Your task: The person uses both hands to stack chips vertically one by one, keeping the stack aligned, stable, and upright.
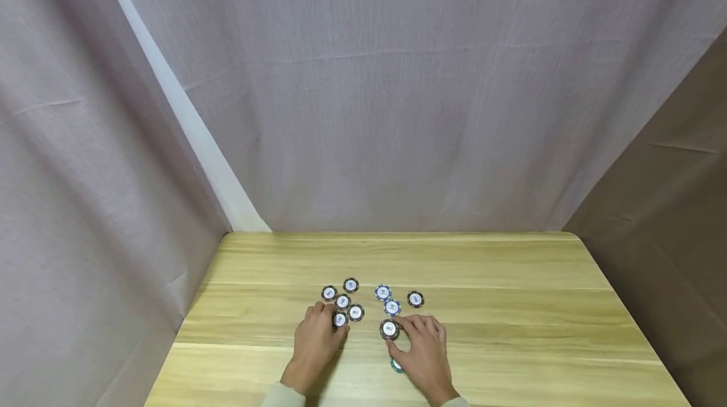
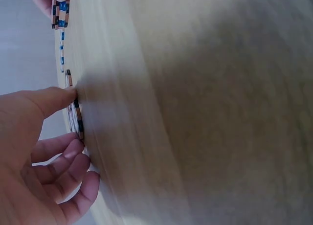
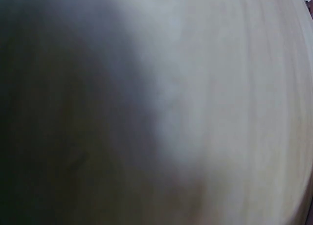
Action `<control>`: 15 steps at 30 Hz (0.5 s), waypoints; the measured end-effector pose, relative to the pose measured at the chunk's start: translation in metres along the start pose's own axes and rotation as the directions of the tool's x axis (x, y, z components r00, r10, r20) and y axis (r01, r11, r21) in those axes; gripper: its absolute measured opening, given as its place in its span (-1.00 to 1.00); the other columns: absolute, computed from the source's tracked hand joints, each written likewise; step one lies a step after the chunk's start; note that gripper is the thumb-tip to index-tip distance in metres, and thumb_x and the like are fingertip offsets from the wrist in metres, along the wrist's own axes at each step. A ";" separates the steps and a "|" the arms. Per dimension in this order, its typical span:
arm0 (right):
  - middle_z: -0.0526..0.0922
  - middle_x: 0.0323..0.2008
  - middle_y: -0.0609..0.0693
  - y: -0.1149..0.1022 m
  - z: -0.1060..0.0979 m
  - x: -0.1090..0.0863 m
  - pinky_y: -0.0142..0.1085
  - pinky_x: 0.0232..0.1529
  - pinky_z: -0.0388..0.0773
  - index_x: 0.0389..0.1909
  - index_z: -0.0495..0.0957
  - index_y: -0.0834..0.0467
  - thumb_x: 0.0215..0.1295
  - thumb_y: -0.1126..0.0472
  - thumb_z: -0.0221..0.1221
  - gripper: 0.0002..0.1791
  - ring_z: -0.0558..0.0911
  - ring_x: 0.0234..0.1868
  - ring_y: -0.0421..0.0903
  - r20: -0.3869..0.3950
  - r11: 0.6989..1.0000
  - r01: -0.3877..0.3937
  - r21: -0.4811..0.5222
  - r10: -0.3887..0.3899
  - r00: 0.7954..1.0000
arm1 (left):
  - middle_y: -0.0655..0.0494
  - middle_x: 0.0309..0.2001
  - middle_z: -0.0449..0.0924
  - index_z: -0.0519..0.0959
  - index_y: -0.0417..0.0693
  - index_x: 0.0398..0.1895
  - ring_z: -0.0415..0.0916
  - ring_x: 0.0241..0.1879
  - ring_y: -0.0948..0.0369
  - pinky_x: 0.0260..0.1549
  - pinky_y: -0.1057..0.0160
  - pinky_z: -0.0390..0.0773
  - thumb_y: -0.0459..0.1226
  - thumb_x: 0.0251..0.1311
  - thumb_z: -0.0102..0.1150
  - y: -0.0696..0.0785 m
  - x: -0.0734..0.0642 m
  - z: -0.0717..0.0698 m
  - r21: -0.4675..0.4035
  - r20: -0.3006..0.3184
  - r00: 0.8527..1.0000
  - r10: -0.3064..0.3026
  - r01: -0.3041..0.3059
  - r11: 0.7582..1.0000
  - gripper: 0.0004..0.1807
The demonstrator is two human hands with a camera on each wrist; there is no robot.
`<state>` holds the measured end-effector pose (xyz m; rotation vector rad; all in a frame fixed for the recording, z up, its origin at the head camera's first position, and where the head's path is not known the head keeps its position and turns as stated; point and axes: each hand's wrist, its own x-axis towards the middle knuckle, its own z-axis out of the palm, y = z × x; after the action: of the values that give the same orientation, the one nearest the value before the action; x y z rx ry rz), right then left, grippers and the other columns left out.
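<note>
My left hand [image 1: 315, 341] pinches a black poker chip [image 1: 340, 320] by its edges, thumb on one side and fingers on the other. In the left wrist view that chip [image 2: 78, 118] lies low over the wood, between thumb and fingertips. My right hand [image 1: 423, 350] grips a short stack of poker chips [image 1: 389, 329] with a black one on top. From the left wrist, the stack [image 2: 60, 14] shows a blue chip among black ones. Beneath the right hand, a green chip [image 1: 396, 365] is partly covered. The right wrist view is mostly blurred tabletop.
Several black chips, such as this one [image 1: 355, 313], lie flat beyond my left hand. Two blue chips [image 1: 392, 307] overlap or touch just past the stack. Another black chip [image 1: 416, 299] lies to their right. Grey curtains [image 1: 409, 110] surround the wooden table [image 1: 511, 306].
</note>
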<state>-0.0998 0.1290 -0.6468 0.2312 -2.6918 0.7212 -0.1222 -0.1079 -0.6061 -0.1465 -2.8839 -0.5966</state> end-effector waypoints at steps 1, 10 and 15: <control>0.67 -0.13 -0.19 0.000 0.000 0.000 0.06 0.29 0.21 0.06 0.75 -0.04 0.07 -0.10 0.51 -0.49 0.54 0.07 -0.05 0.006 1.000 -0.005 0.000 0.005 1.000 | -0.02 -0.20 0.65 0.73 -0.18 -0.07 0.59 -0.22 0.06 -0.34 0.06 0.69 -0.12 0.01 0.63 -0.001 0.000 0.001 0.004 -0.008 1.000 0.001 -0.001 1.000 -0.53; 0.66 -0.11 -0.20 0.000 0.002 0.000 0.06 0.31 0.19 0.07 0.74 -0.04 0.11 -0.12 0.49 -0.50 0.53 0.09 -0.06 0.045 1.000 -0.018 -0.009 0.019 0.999 | -0.04 -0.26 0.66 0.72 -0.23 -0.15 0.60 -0.25 0.06 -0.32 0.07 0.71 -0.20 0.04 0.58 -0.006 -0.003 0.005 0.006 -0.055 0.997 0.044 -0.044 0.999 -0.63; 0.66 -0.12 -0.19 0.001 0.001 -0.001 0.07 0.33 0.21 0.07 0.74 -0.03 0.11 -0.10 0.49 -0.50 0.54 0.08 -0.06 0.039 1.000 -0.020 -0.011 0.020 0.999 | -0.02 -0.35 0.58 0.65 -0.25 -0.31 0.51 -0.34 0.10 -0.43 0.15 0.64 -0.19 0.00 0.51 -0.005 -0.001 0.005 0.081 -0.072 0.988 0.140 -0.134 0.988 -0.67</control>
<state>-0.1000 0.1296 -0.6485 0.2184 -2.7381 0.7155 -0.1224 -0.1109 -0.6126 -0.3009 -2.7884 -0.4571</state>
